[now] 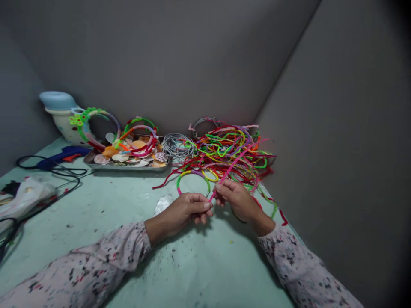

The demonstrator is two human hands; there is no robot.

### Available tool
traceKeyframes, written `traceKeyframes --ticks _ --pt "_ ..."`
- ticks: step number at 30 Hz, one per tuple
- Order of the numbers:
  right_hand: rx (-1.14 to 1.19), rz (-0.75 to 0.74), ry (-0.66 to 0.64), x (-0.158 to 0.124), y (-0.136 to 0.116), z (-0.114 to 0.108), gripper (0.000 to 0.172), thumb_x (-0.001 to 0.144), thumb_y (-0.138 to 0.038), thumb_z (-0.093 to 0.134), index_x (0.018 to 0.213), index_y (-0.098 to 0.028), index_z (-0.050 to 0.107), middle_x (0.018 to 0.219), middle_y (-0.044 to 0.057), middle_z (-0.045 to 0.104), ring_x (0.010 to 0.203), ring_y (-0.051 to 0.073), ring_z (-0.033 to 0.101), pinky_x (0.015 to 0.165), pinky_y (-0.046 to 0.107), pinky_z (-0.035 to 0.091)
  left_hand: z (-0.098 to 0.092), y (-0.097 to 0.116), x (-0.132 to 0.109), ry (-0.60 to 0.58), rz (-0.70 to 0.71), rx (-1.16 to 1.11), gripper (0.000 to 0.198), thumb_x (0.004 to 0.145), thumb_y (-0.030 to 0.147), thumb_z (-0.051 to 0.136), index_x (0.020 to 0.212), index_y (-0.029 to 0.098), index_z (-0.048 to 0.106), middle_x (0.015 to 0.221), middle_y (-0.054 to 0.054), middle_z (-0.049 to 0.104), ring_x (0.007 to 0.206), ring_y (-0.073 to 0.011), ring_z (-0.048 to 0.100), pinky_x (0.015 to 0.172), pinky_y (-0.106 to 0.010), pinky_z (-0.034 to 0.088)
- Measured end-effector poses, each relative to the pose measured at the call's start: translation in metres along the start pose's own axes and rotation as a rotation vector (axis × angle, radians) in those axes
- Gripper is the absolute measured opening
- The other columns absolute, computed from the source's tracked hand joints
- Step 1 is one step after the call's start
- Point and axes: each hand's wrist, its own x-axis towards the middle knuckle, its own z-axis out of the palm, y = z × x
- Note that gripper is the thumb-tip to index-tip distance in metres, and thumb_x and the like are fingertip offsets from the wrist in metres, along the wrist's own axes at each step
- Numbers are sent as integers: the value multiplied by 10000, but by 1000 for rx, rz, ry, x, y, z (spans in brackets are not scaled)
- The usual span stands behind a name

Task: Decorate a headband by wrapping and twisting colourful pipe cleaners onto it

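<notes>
A pink pipe cleaner [233, 164] slants up and to the right between my hands. My left hand [189, 208] pinches its lower end between thumb and fingers. Just to the right, my right hand [236, 199] is closed on the same pipe cleaner a little higher up. Behind my hands a ring wrapped in green, yellow, purple and pink [209, 186] lies on the table, partly hidden by my left hand. The pipe cleaner's upper end overlaps a tangled pile of coloured pipe cleaners [221, 143].
A metal tray [135, 168] of shells and wrapped rings stands at the back left, beside coiled wire [178, 145]. Further left are a blue glue gun [61, 157], a white container with blue lid [64, 119], black cable and a plastic bag [27, 196]. Crumpled foil [163, 204] lies by my left hand.
</notes>
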Motion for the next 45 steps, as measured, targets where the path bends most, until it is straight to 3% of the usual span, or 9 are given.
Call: traceKeyframes --ticks 5,11,13,17,20,29,35,40,45 --pt "-26 11 -31 -1 -4 3 227 856 -413 611 826 -188 622 640 -23 606 576 116 532 568 235 421 0 4 1 39 41 77 228 769 326 727 817 113 662 765 -49 665 534 -60 549 503 -190 384" --pt "-188 -64 255 8 12 -4 223 869 -374 561 740 -192 569 618 -26 570 578 131 516 563 247 401 -5 9 5 387 271 410 191 811 339 627 832 155 582 694 7 587 515 -85 503 482 -211 365" --pt "-288 -101 323 11 21 -6 235 873 -384 549 735 -193 560 615 -26 569 582 138 517 569 252 394 -7 8 7 440 342 585 159 823 325 593 822 167 576 657 23 554 526 -98 486 502 -222 372" --pt "-448 -164 412 12 36 -4 238 878 -397 537 755 -195 563 640 -18 585 586 148 521 554 255 380 -7 4 9 486 446 1014 131 825 307 591 824 178 617 758 -6 593 672 -138 531 607 -254 391" --pt "-543 -205 440 11 38 -1 208 877 -370 542 780 -191 587 688 2 616 623 159 549 594 265 408 -4 2 12 515 427 1253 162 805 341 633 848 184 634 842 -24 613 719 -157 547 626 -273 380" --pt "-585 -287 422 8 37 2 213 895 -343 528 836 -180 651 788 53 687 730 196 622 674 290 482 -1 -6 33 508 402 1622 190 805 369 636 831 181 615 861 -65 616 756 -210 582 633 -308 370" --pt "-555 -334 450 7 40 1 189 901 -338 529 854 -185 629 785 44 670 734 195 622 692 303 490 0 0 29 554 458 1589 97 875 228 504 850 177 581 867 -66 603 759 -200 564 636 -307 357" --pt "-513 -397 495 4 37 2 143 912 -310 523 880 -192 596 732 8 618 661 163 606 656 284 484 -2 9 20 637 528 1262 107 914 251 436 858 194 507 801 -20 569 720 -175 520 647 -295 361" --pt "-482 -477 487 -1 34 7 80 911 -266 533 923 -203 579 776 4 609 658 142 618 650 276 505 6 5 14 577 500 1005 75 913 241 419 902 202 482 788 3 561 702 -157 513 639 -278 360"
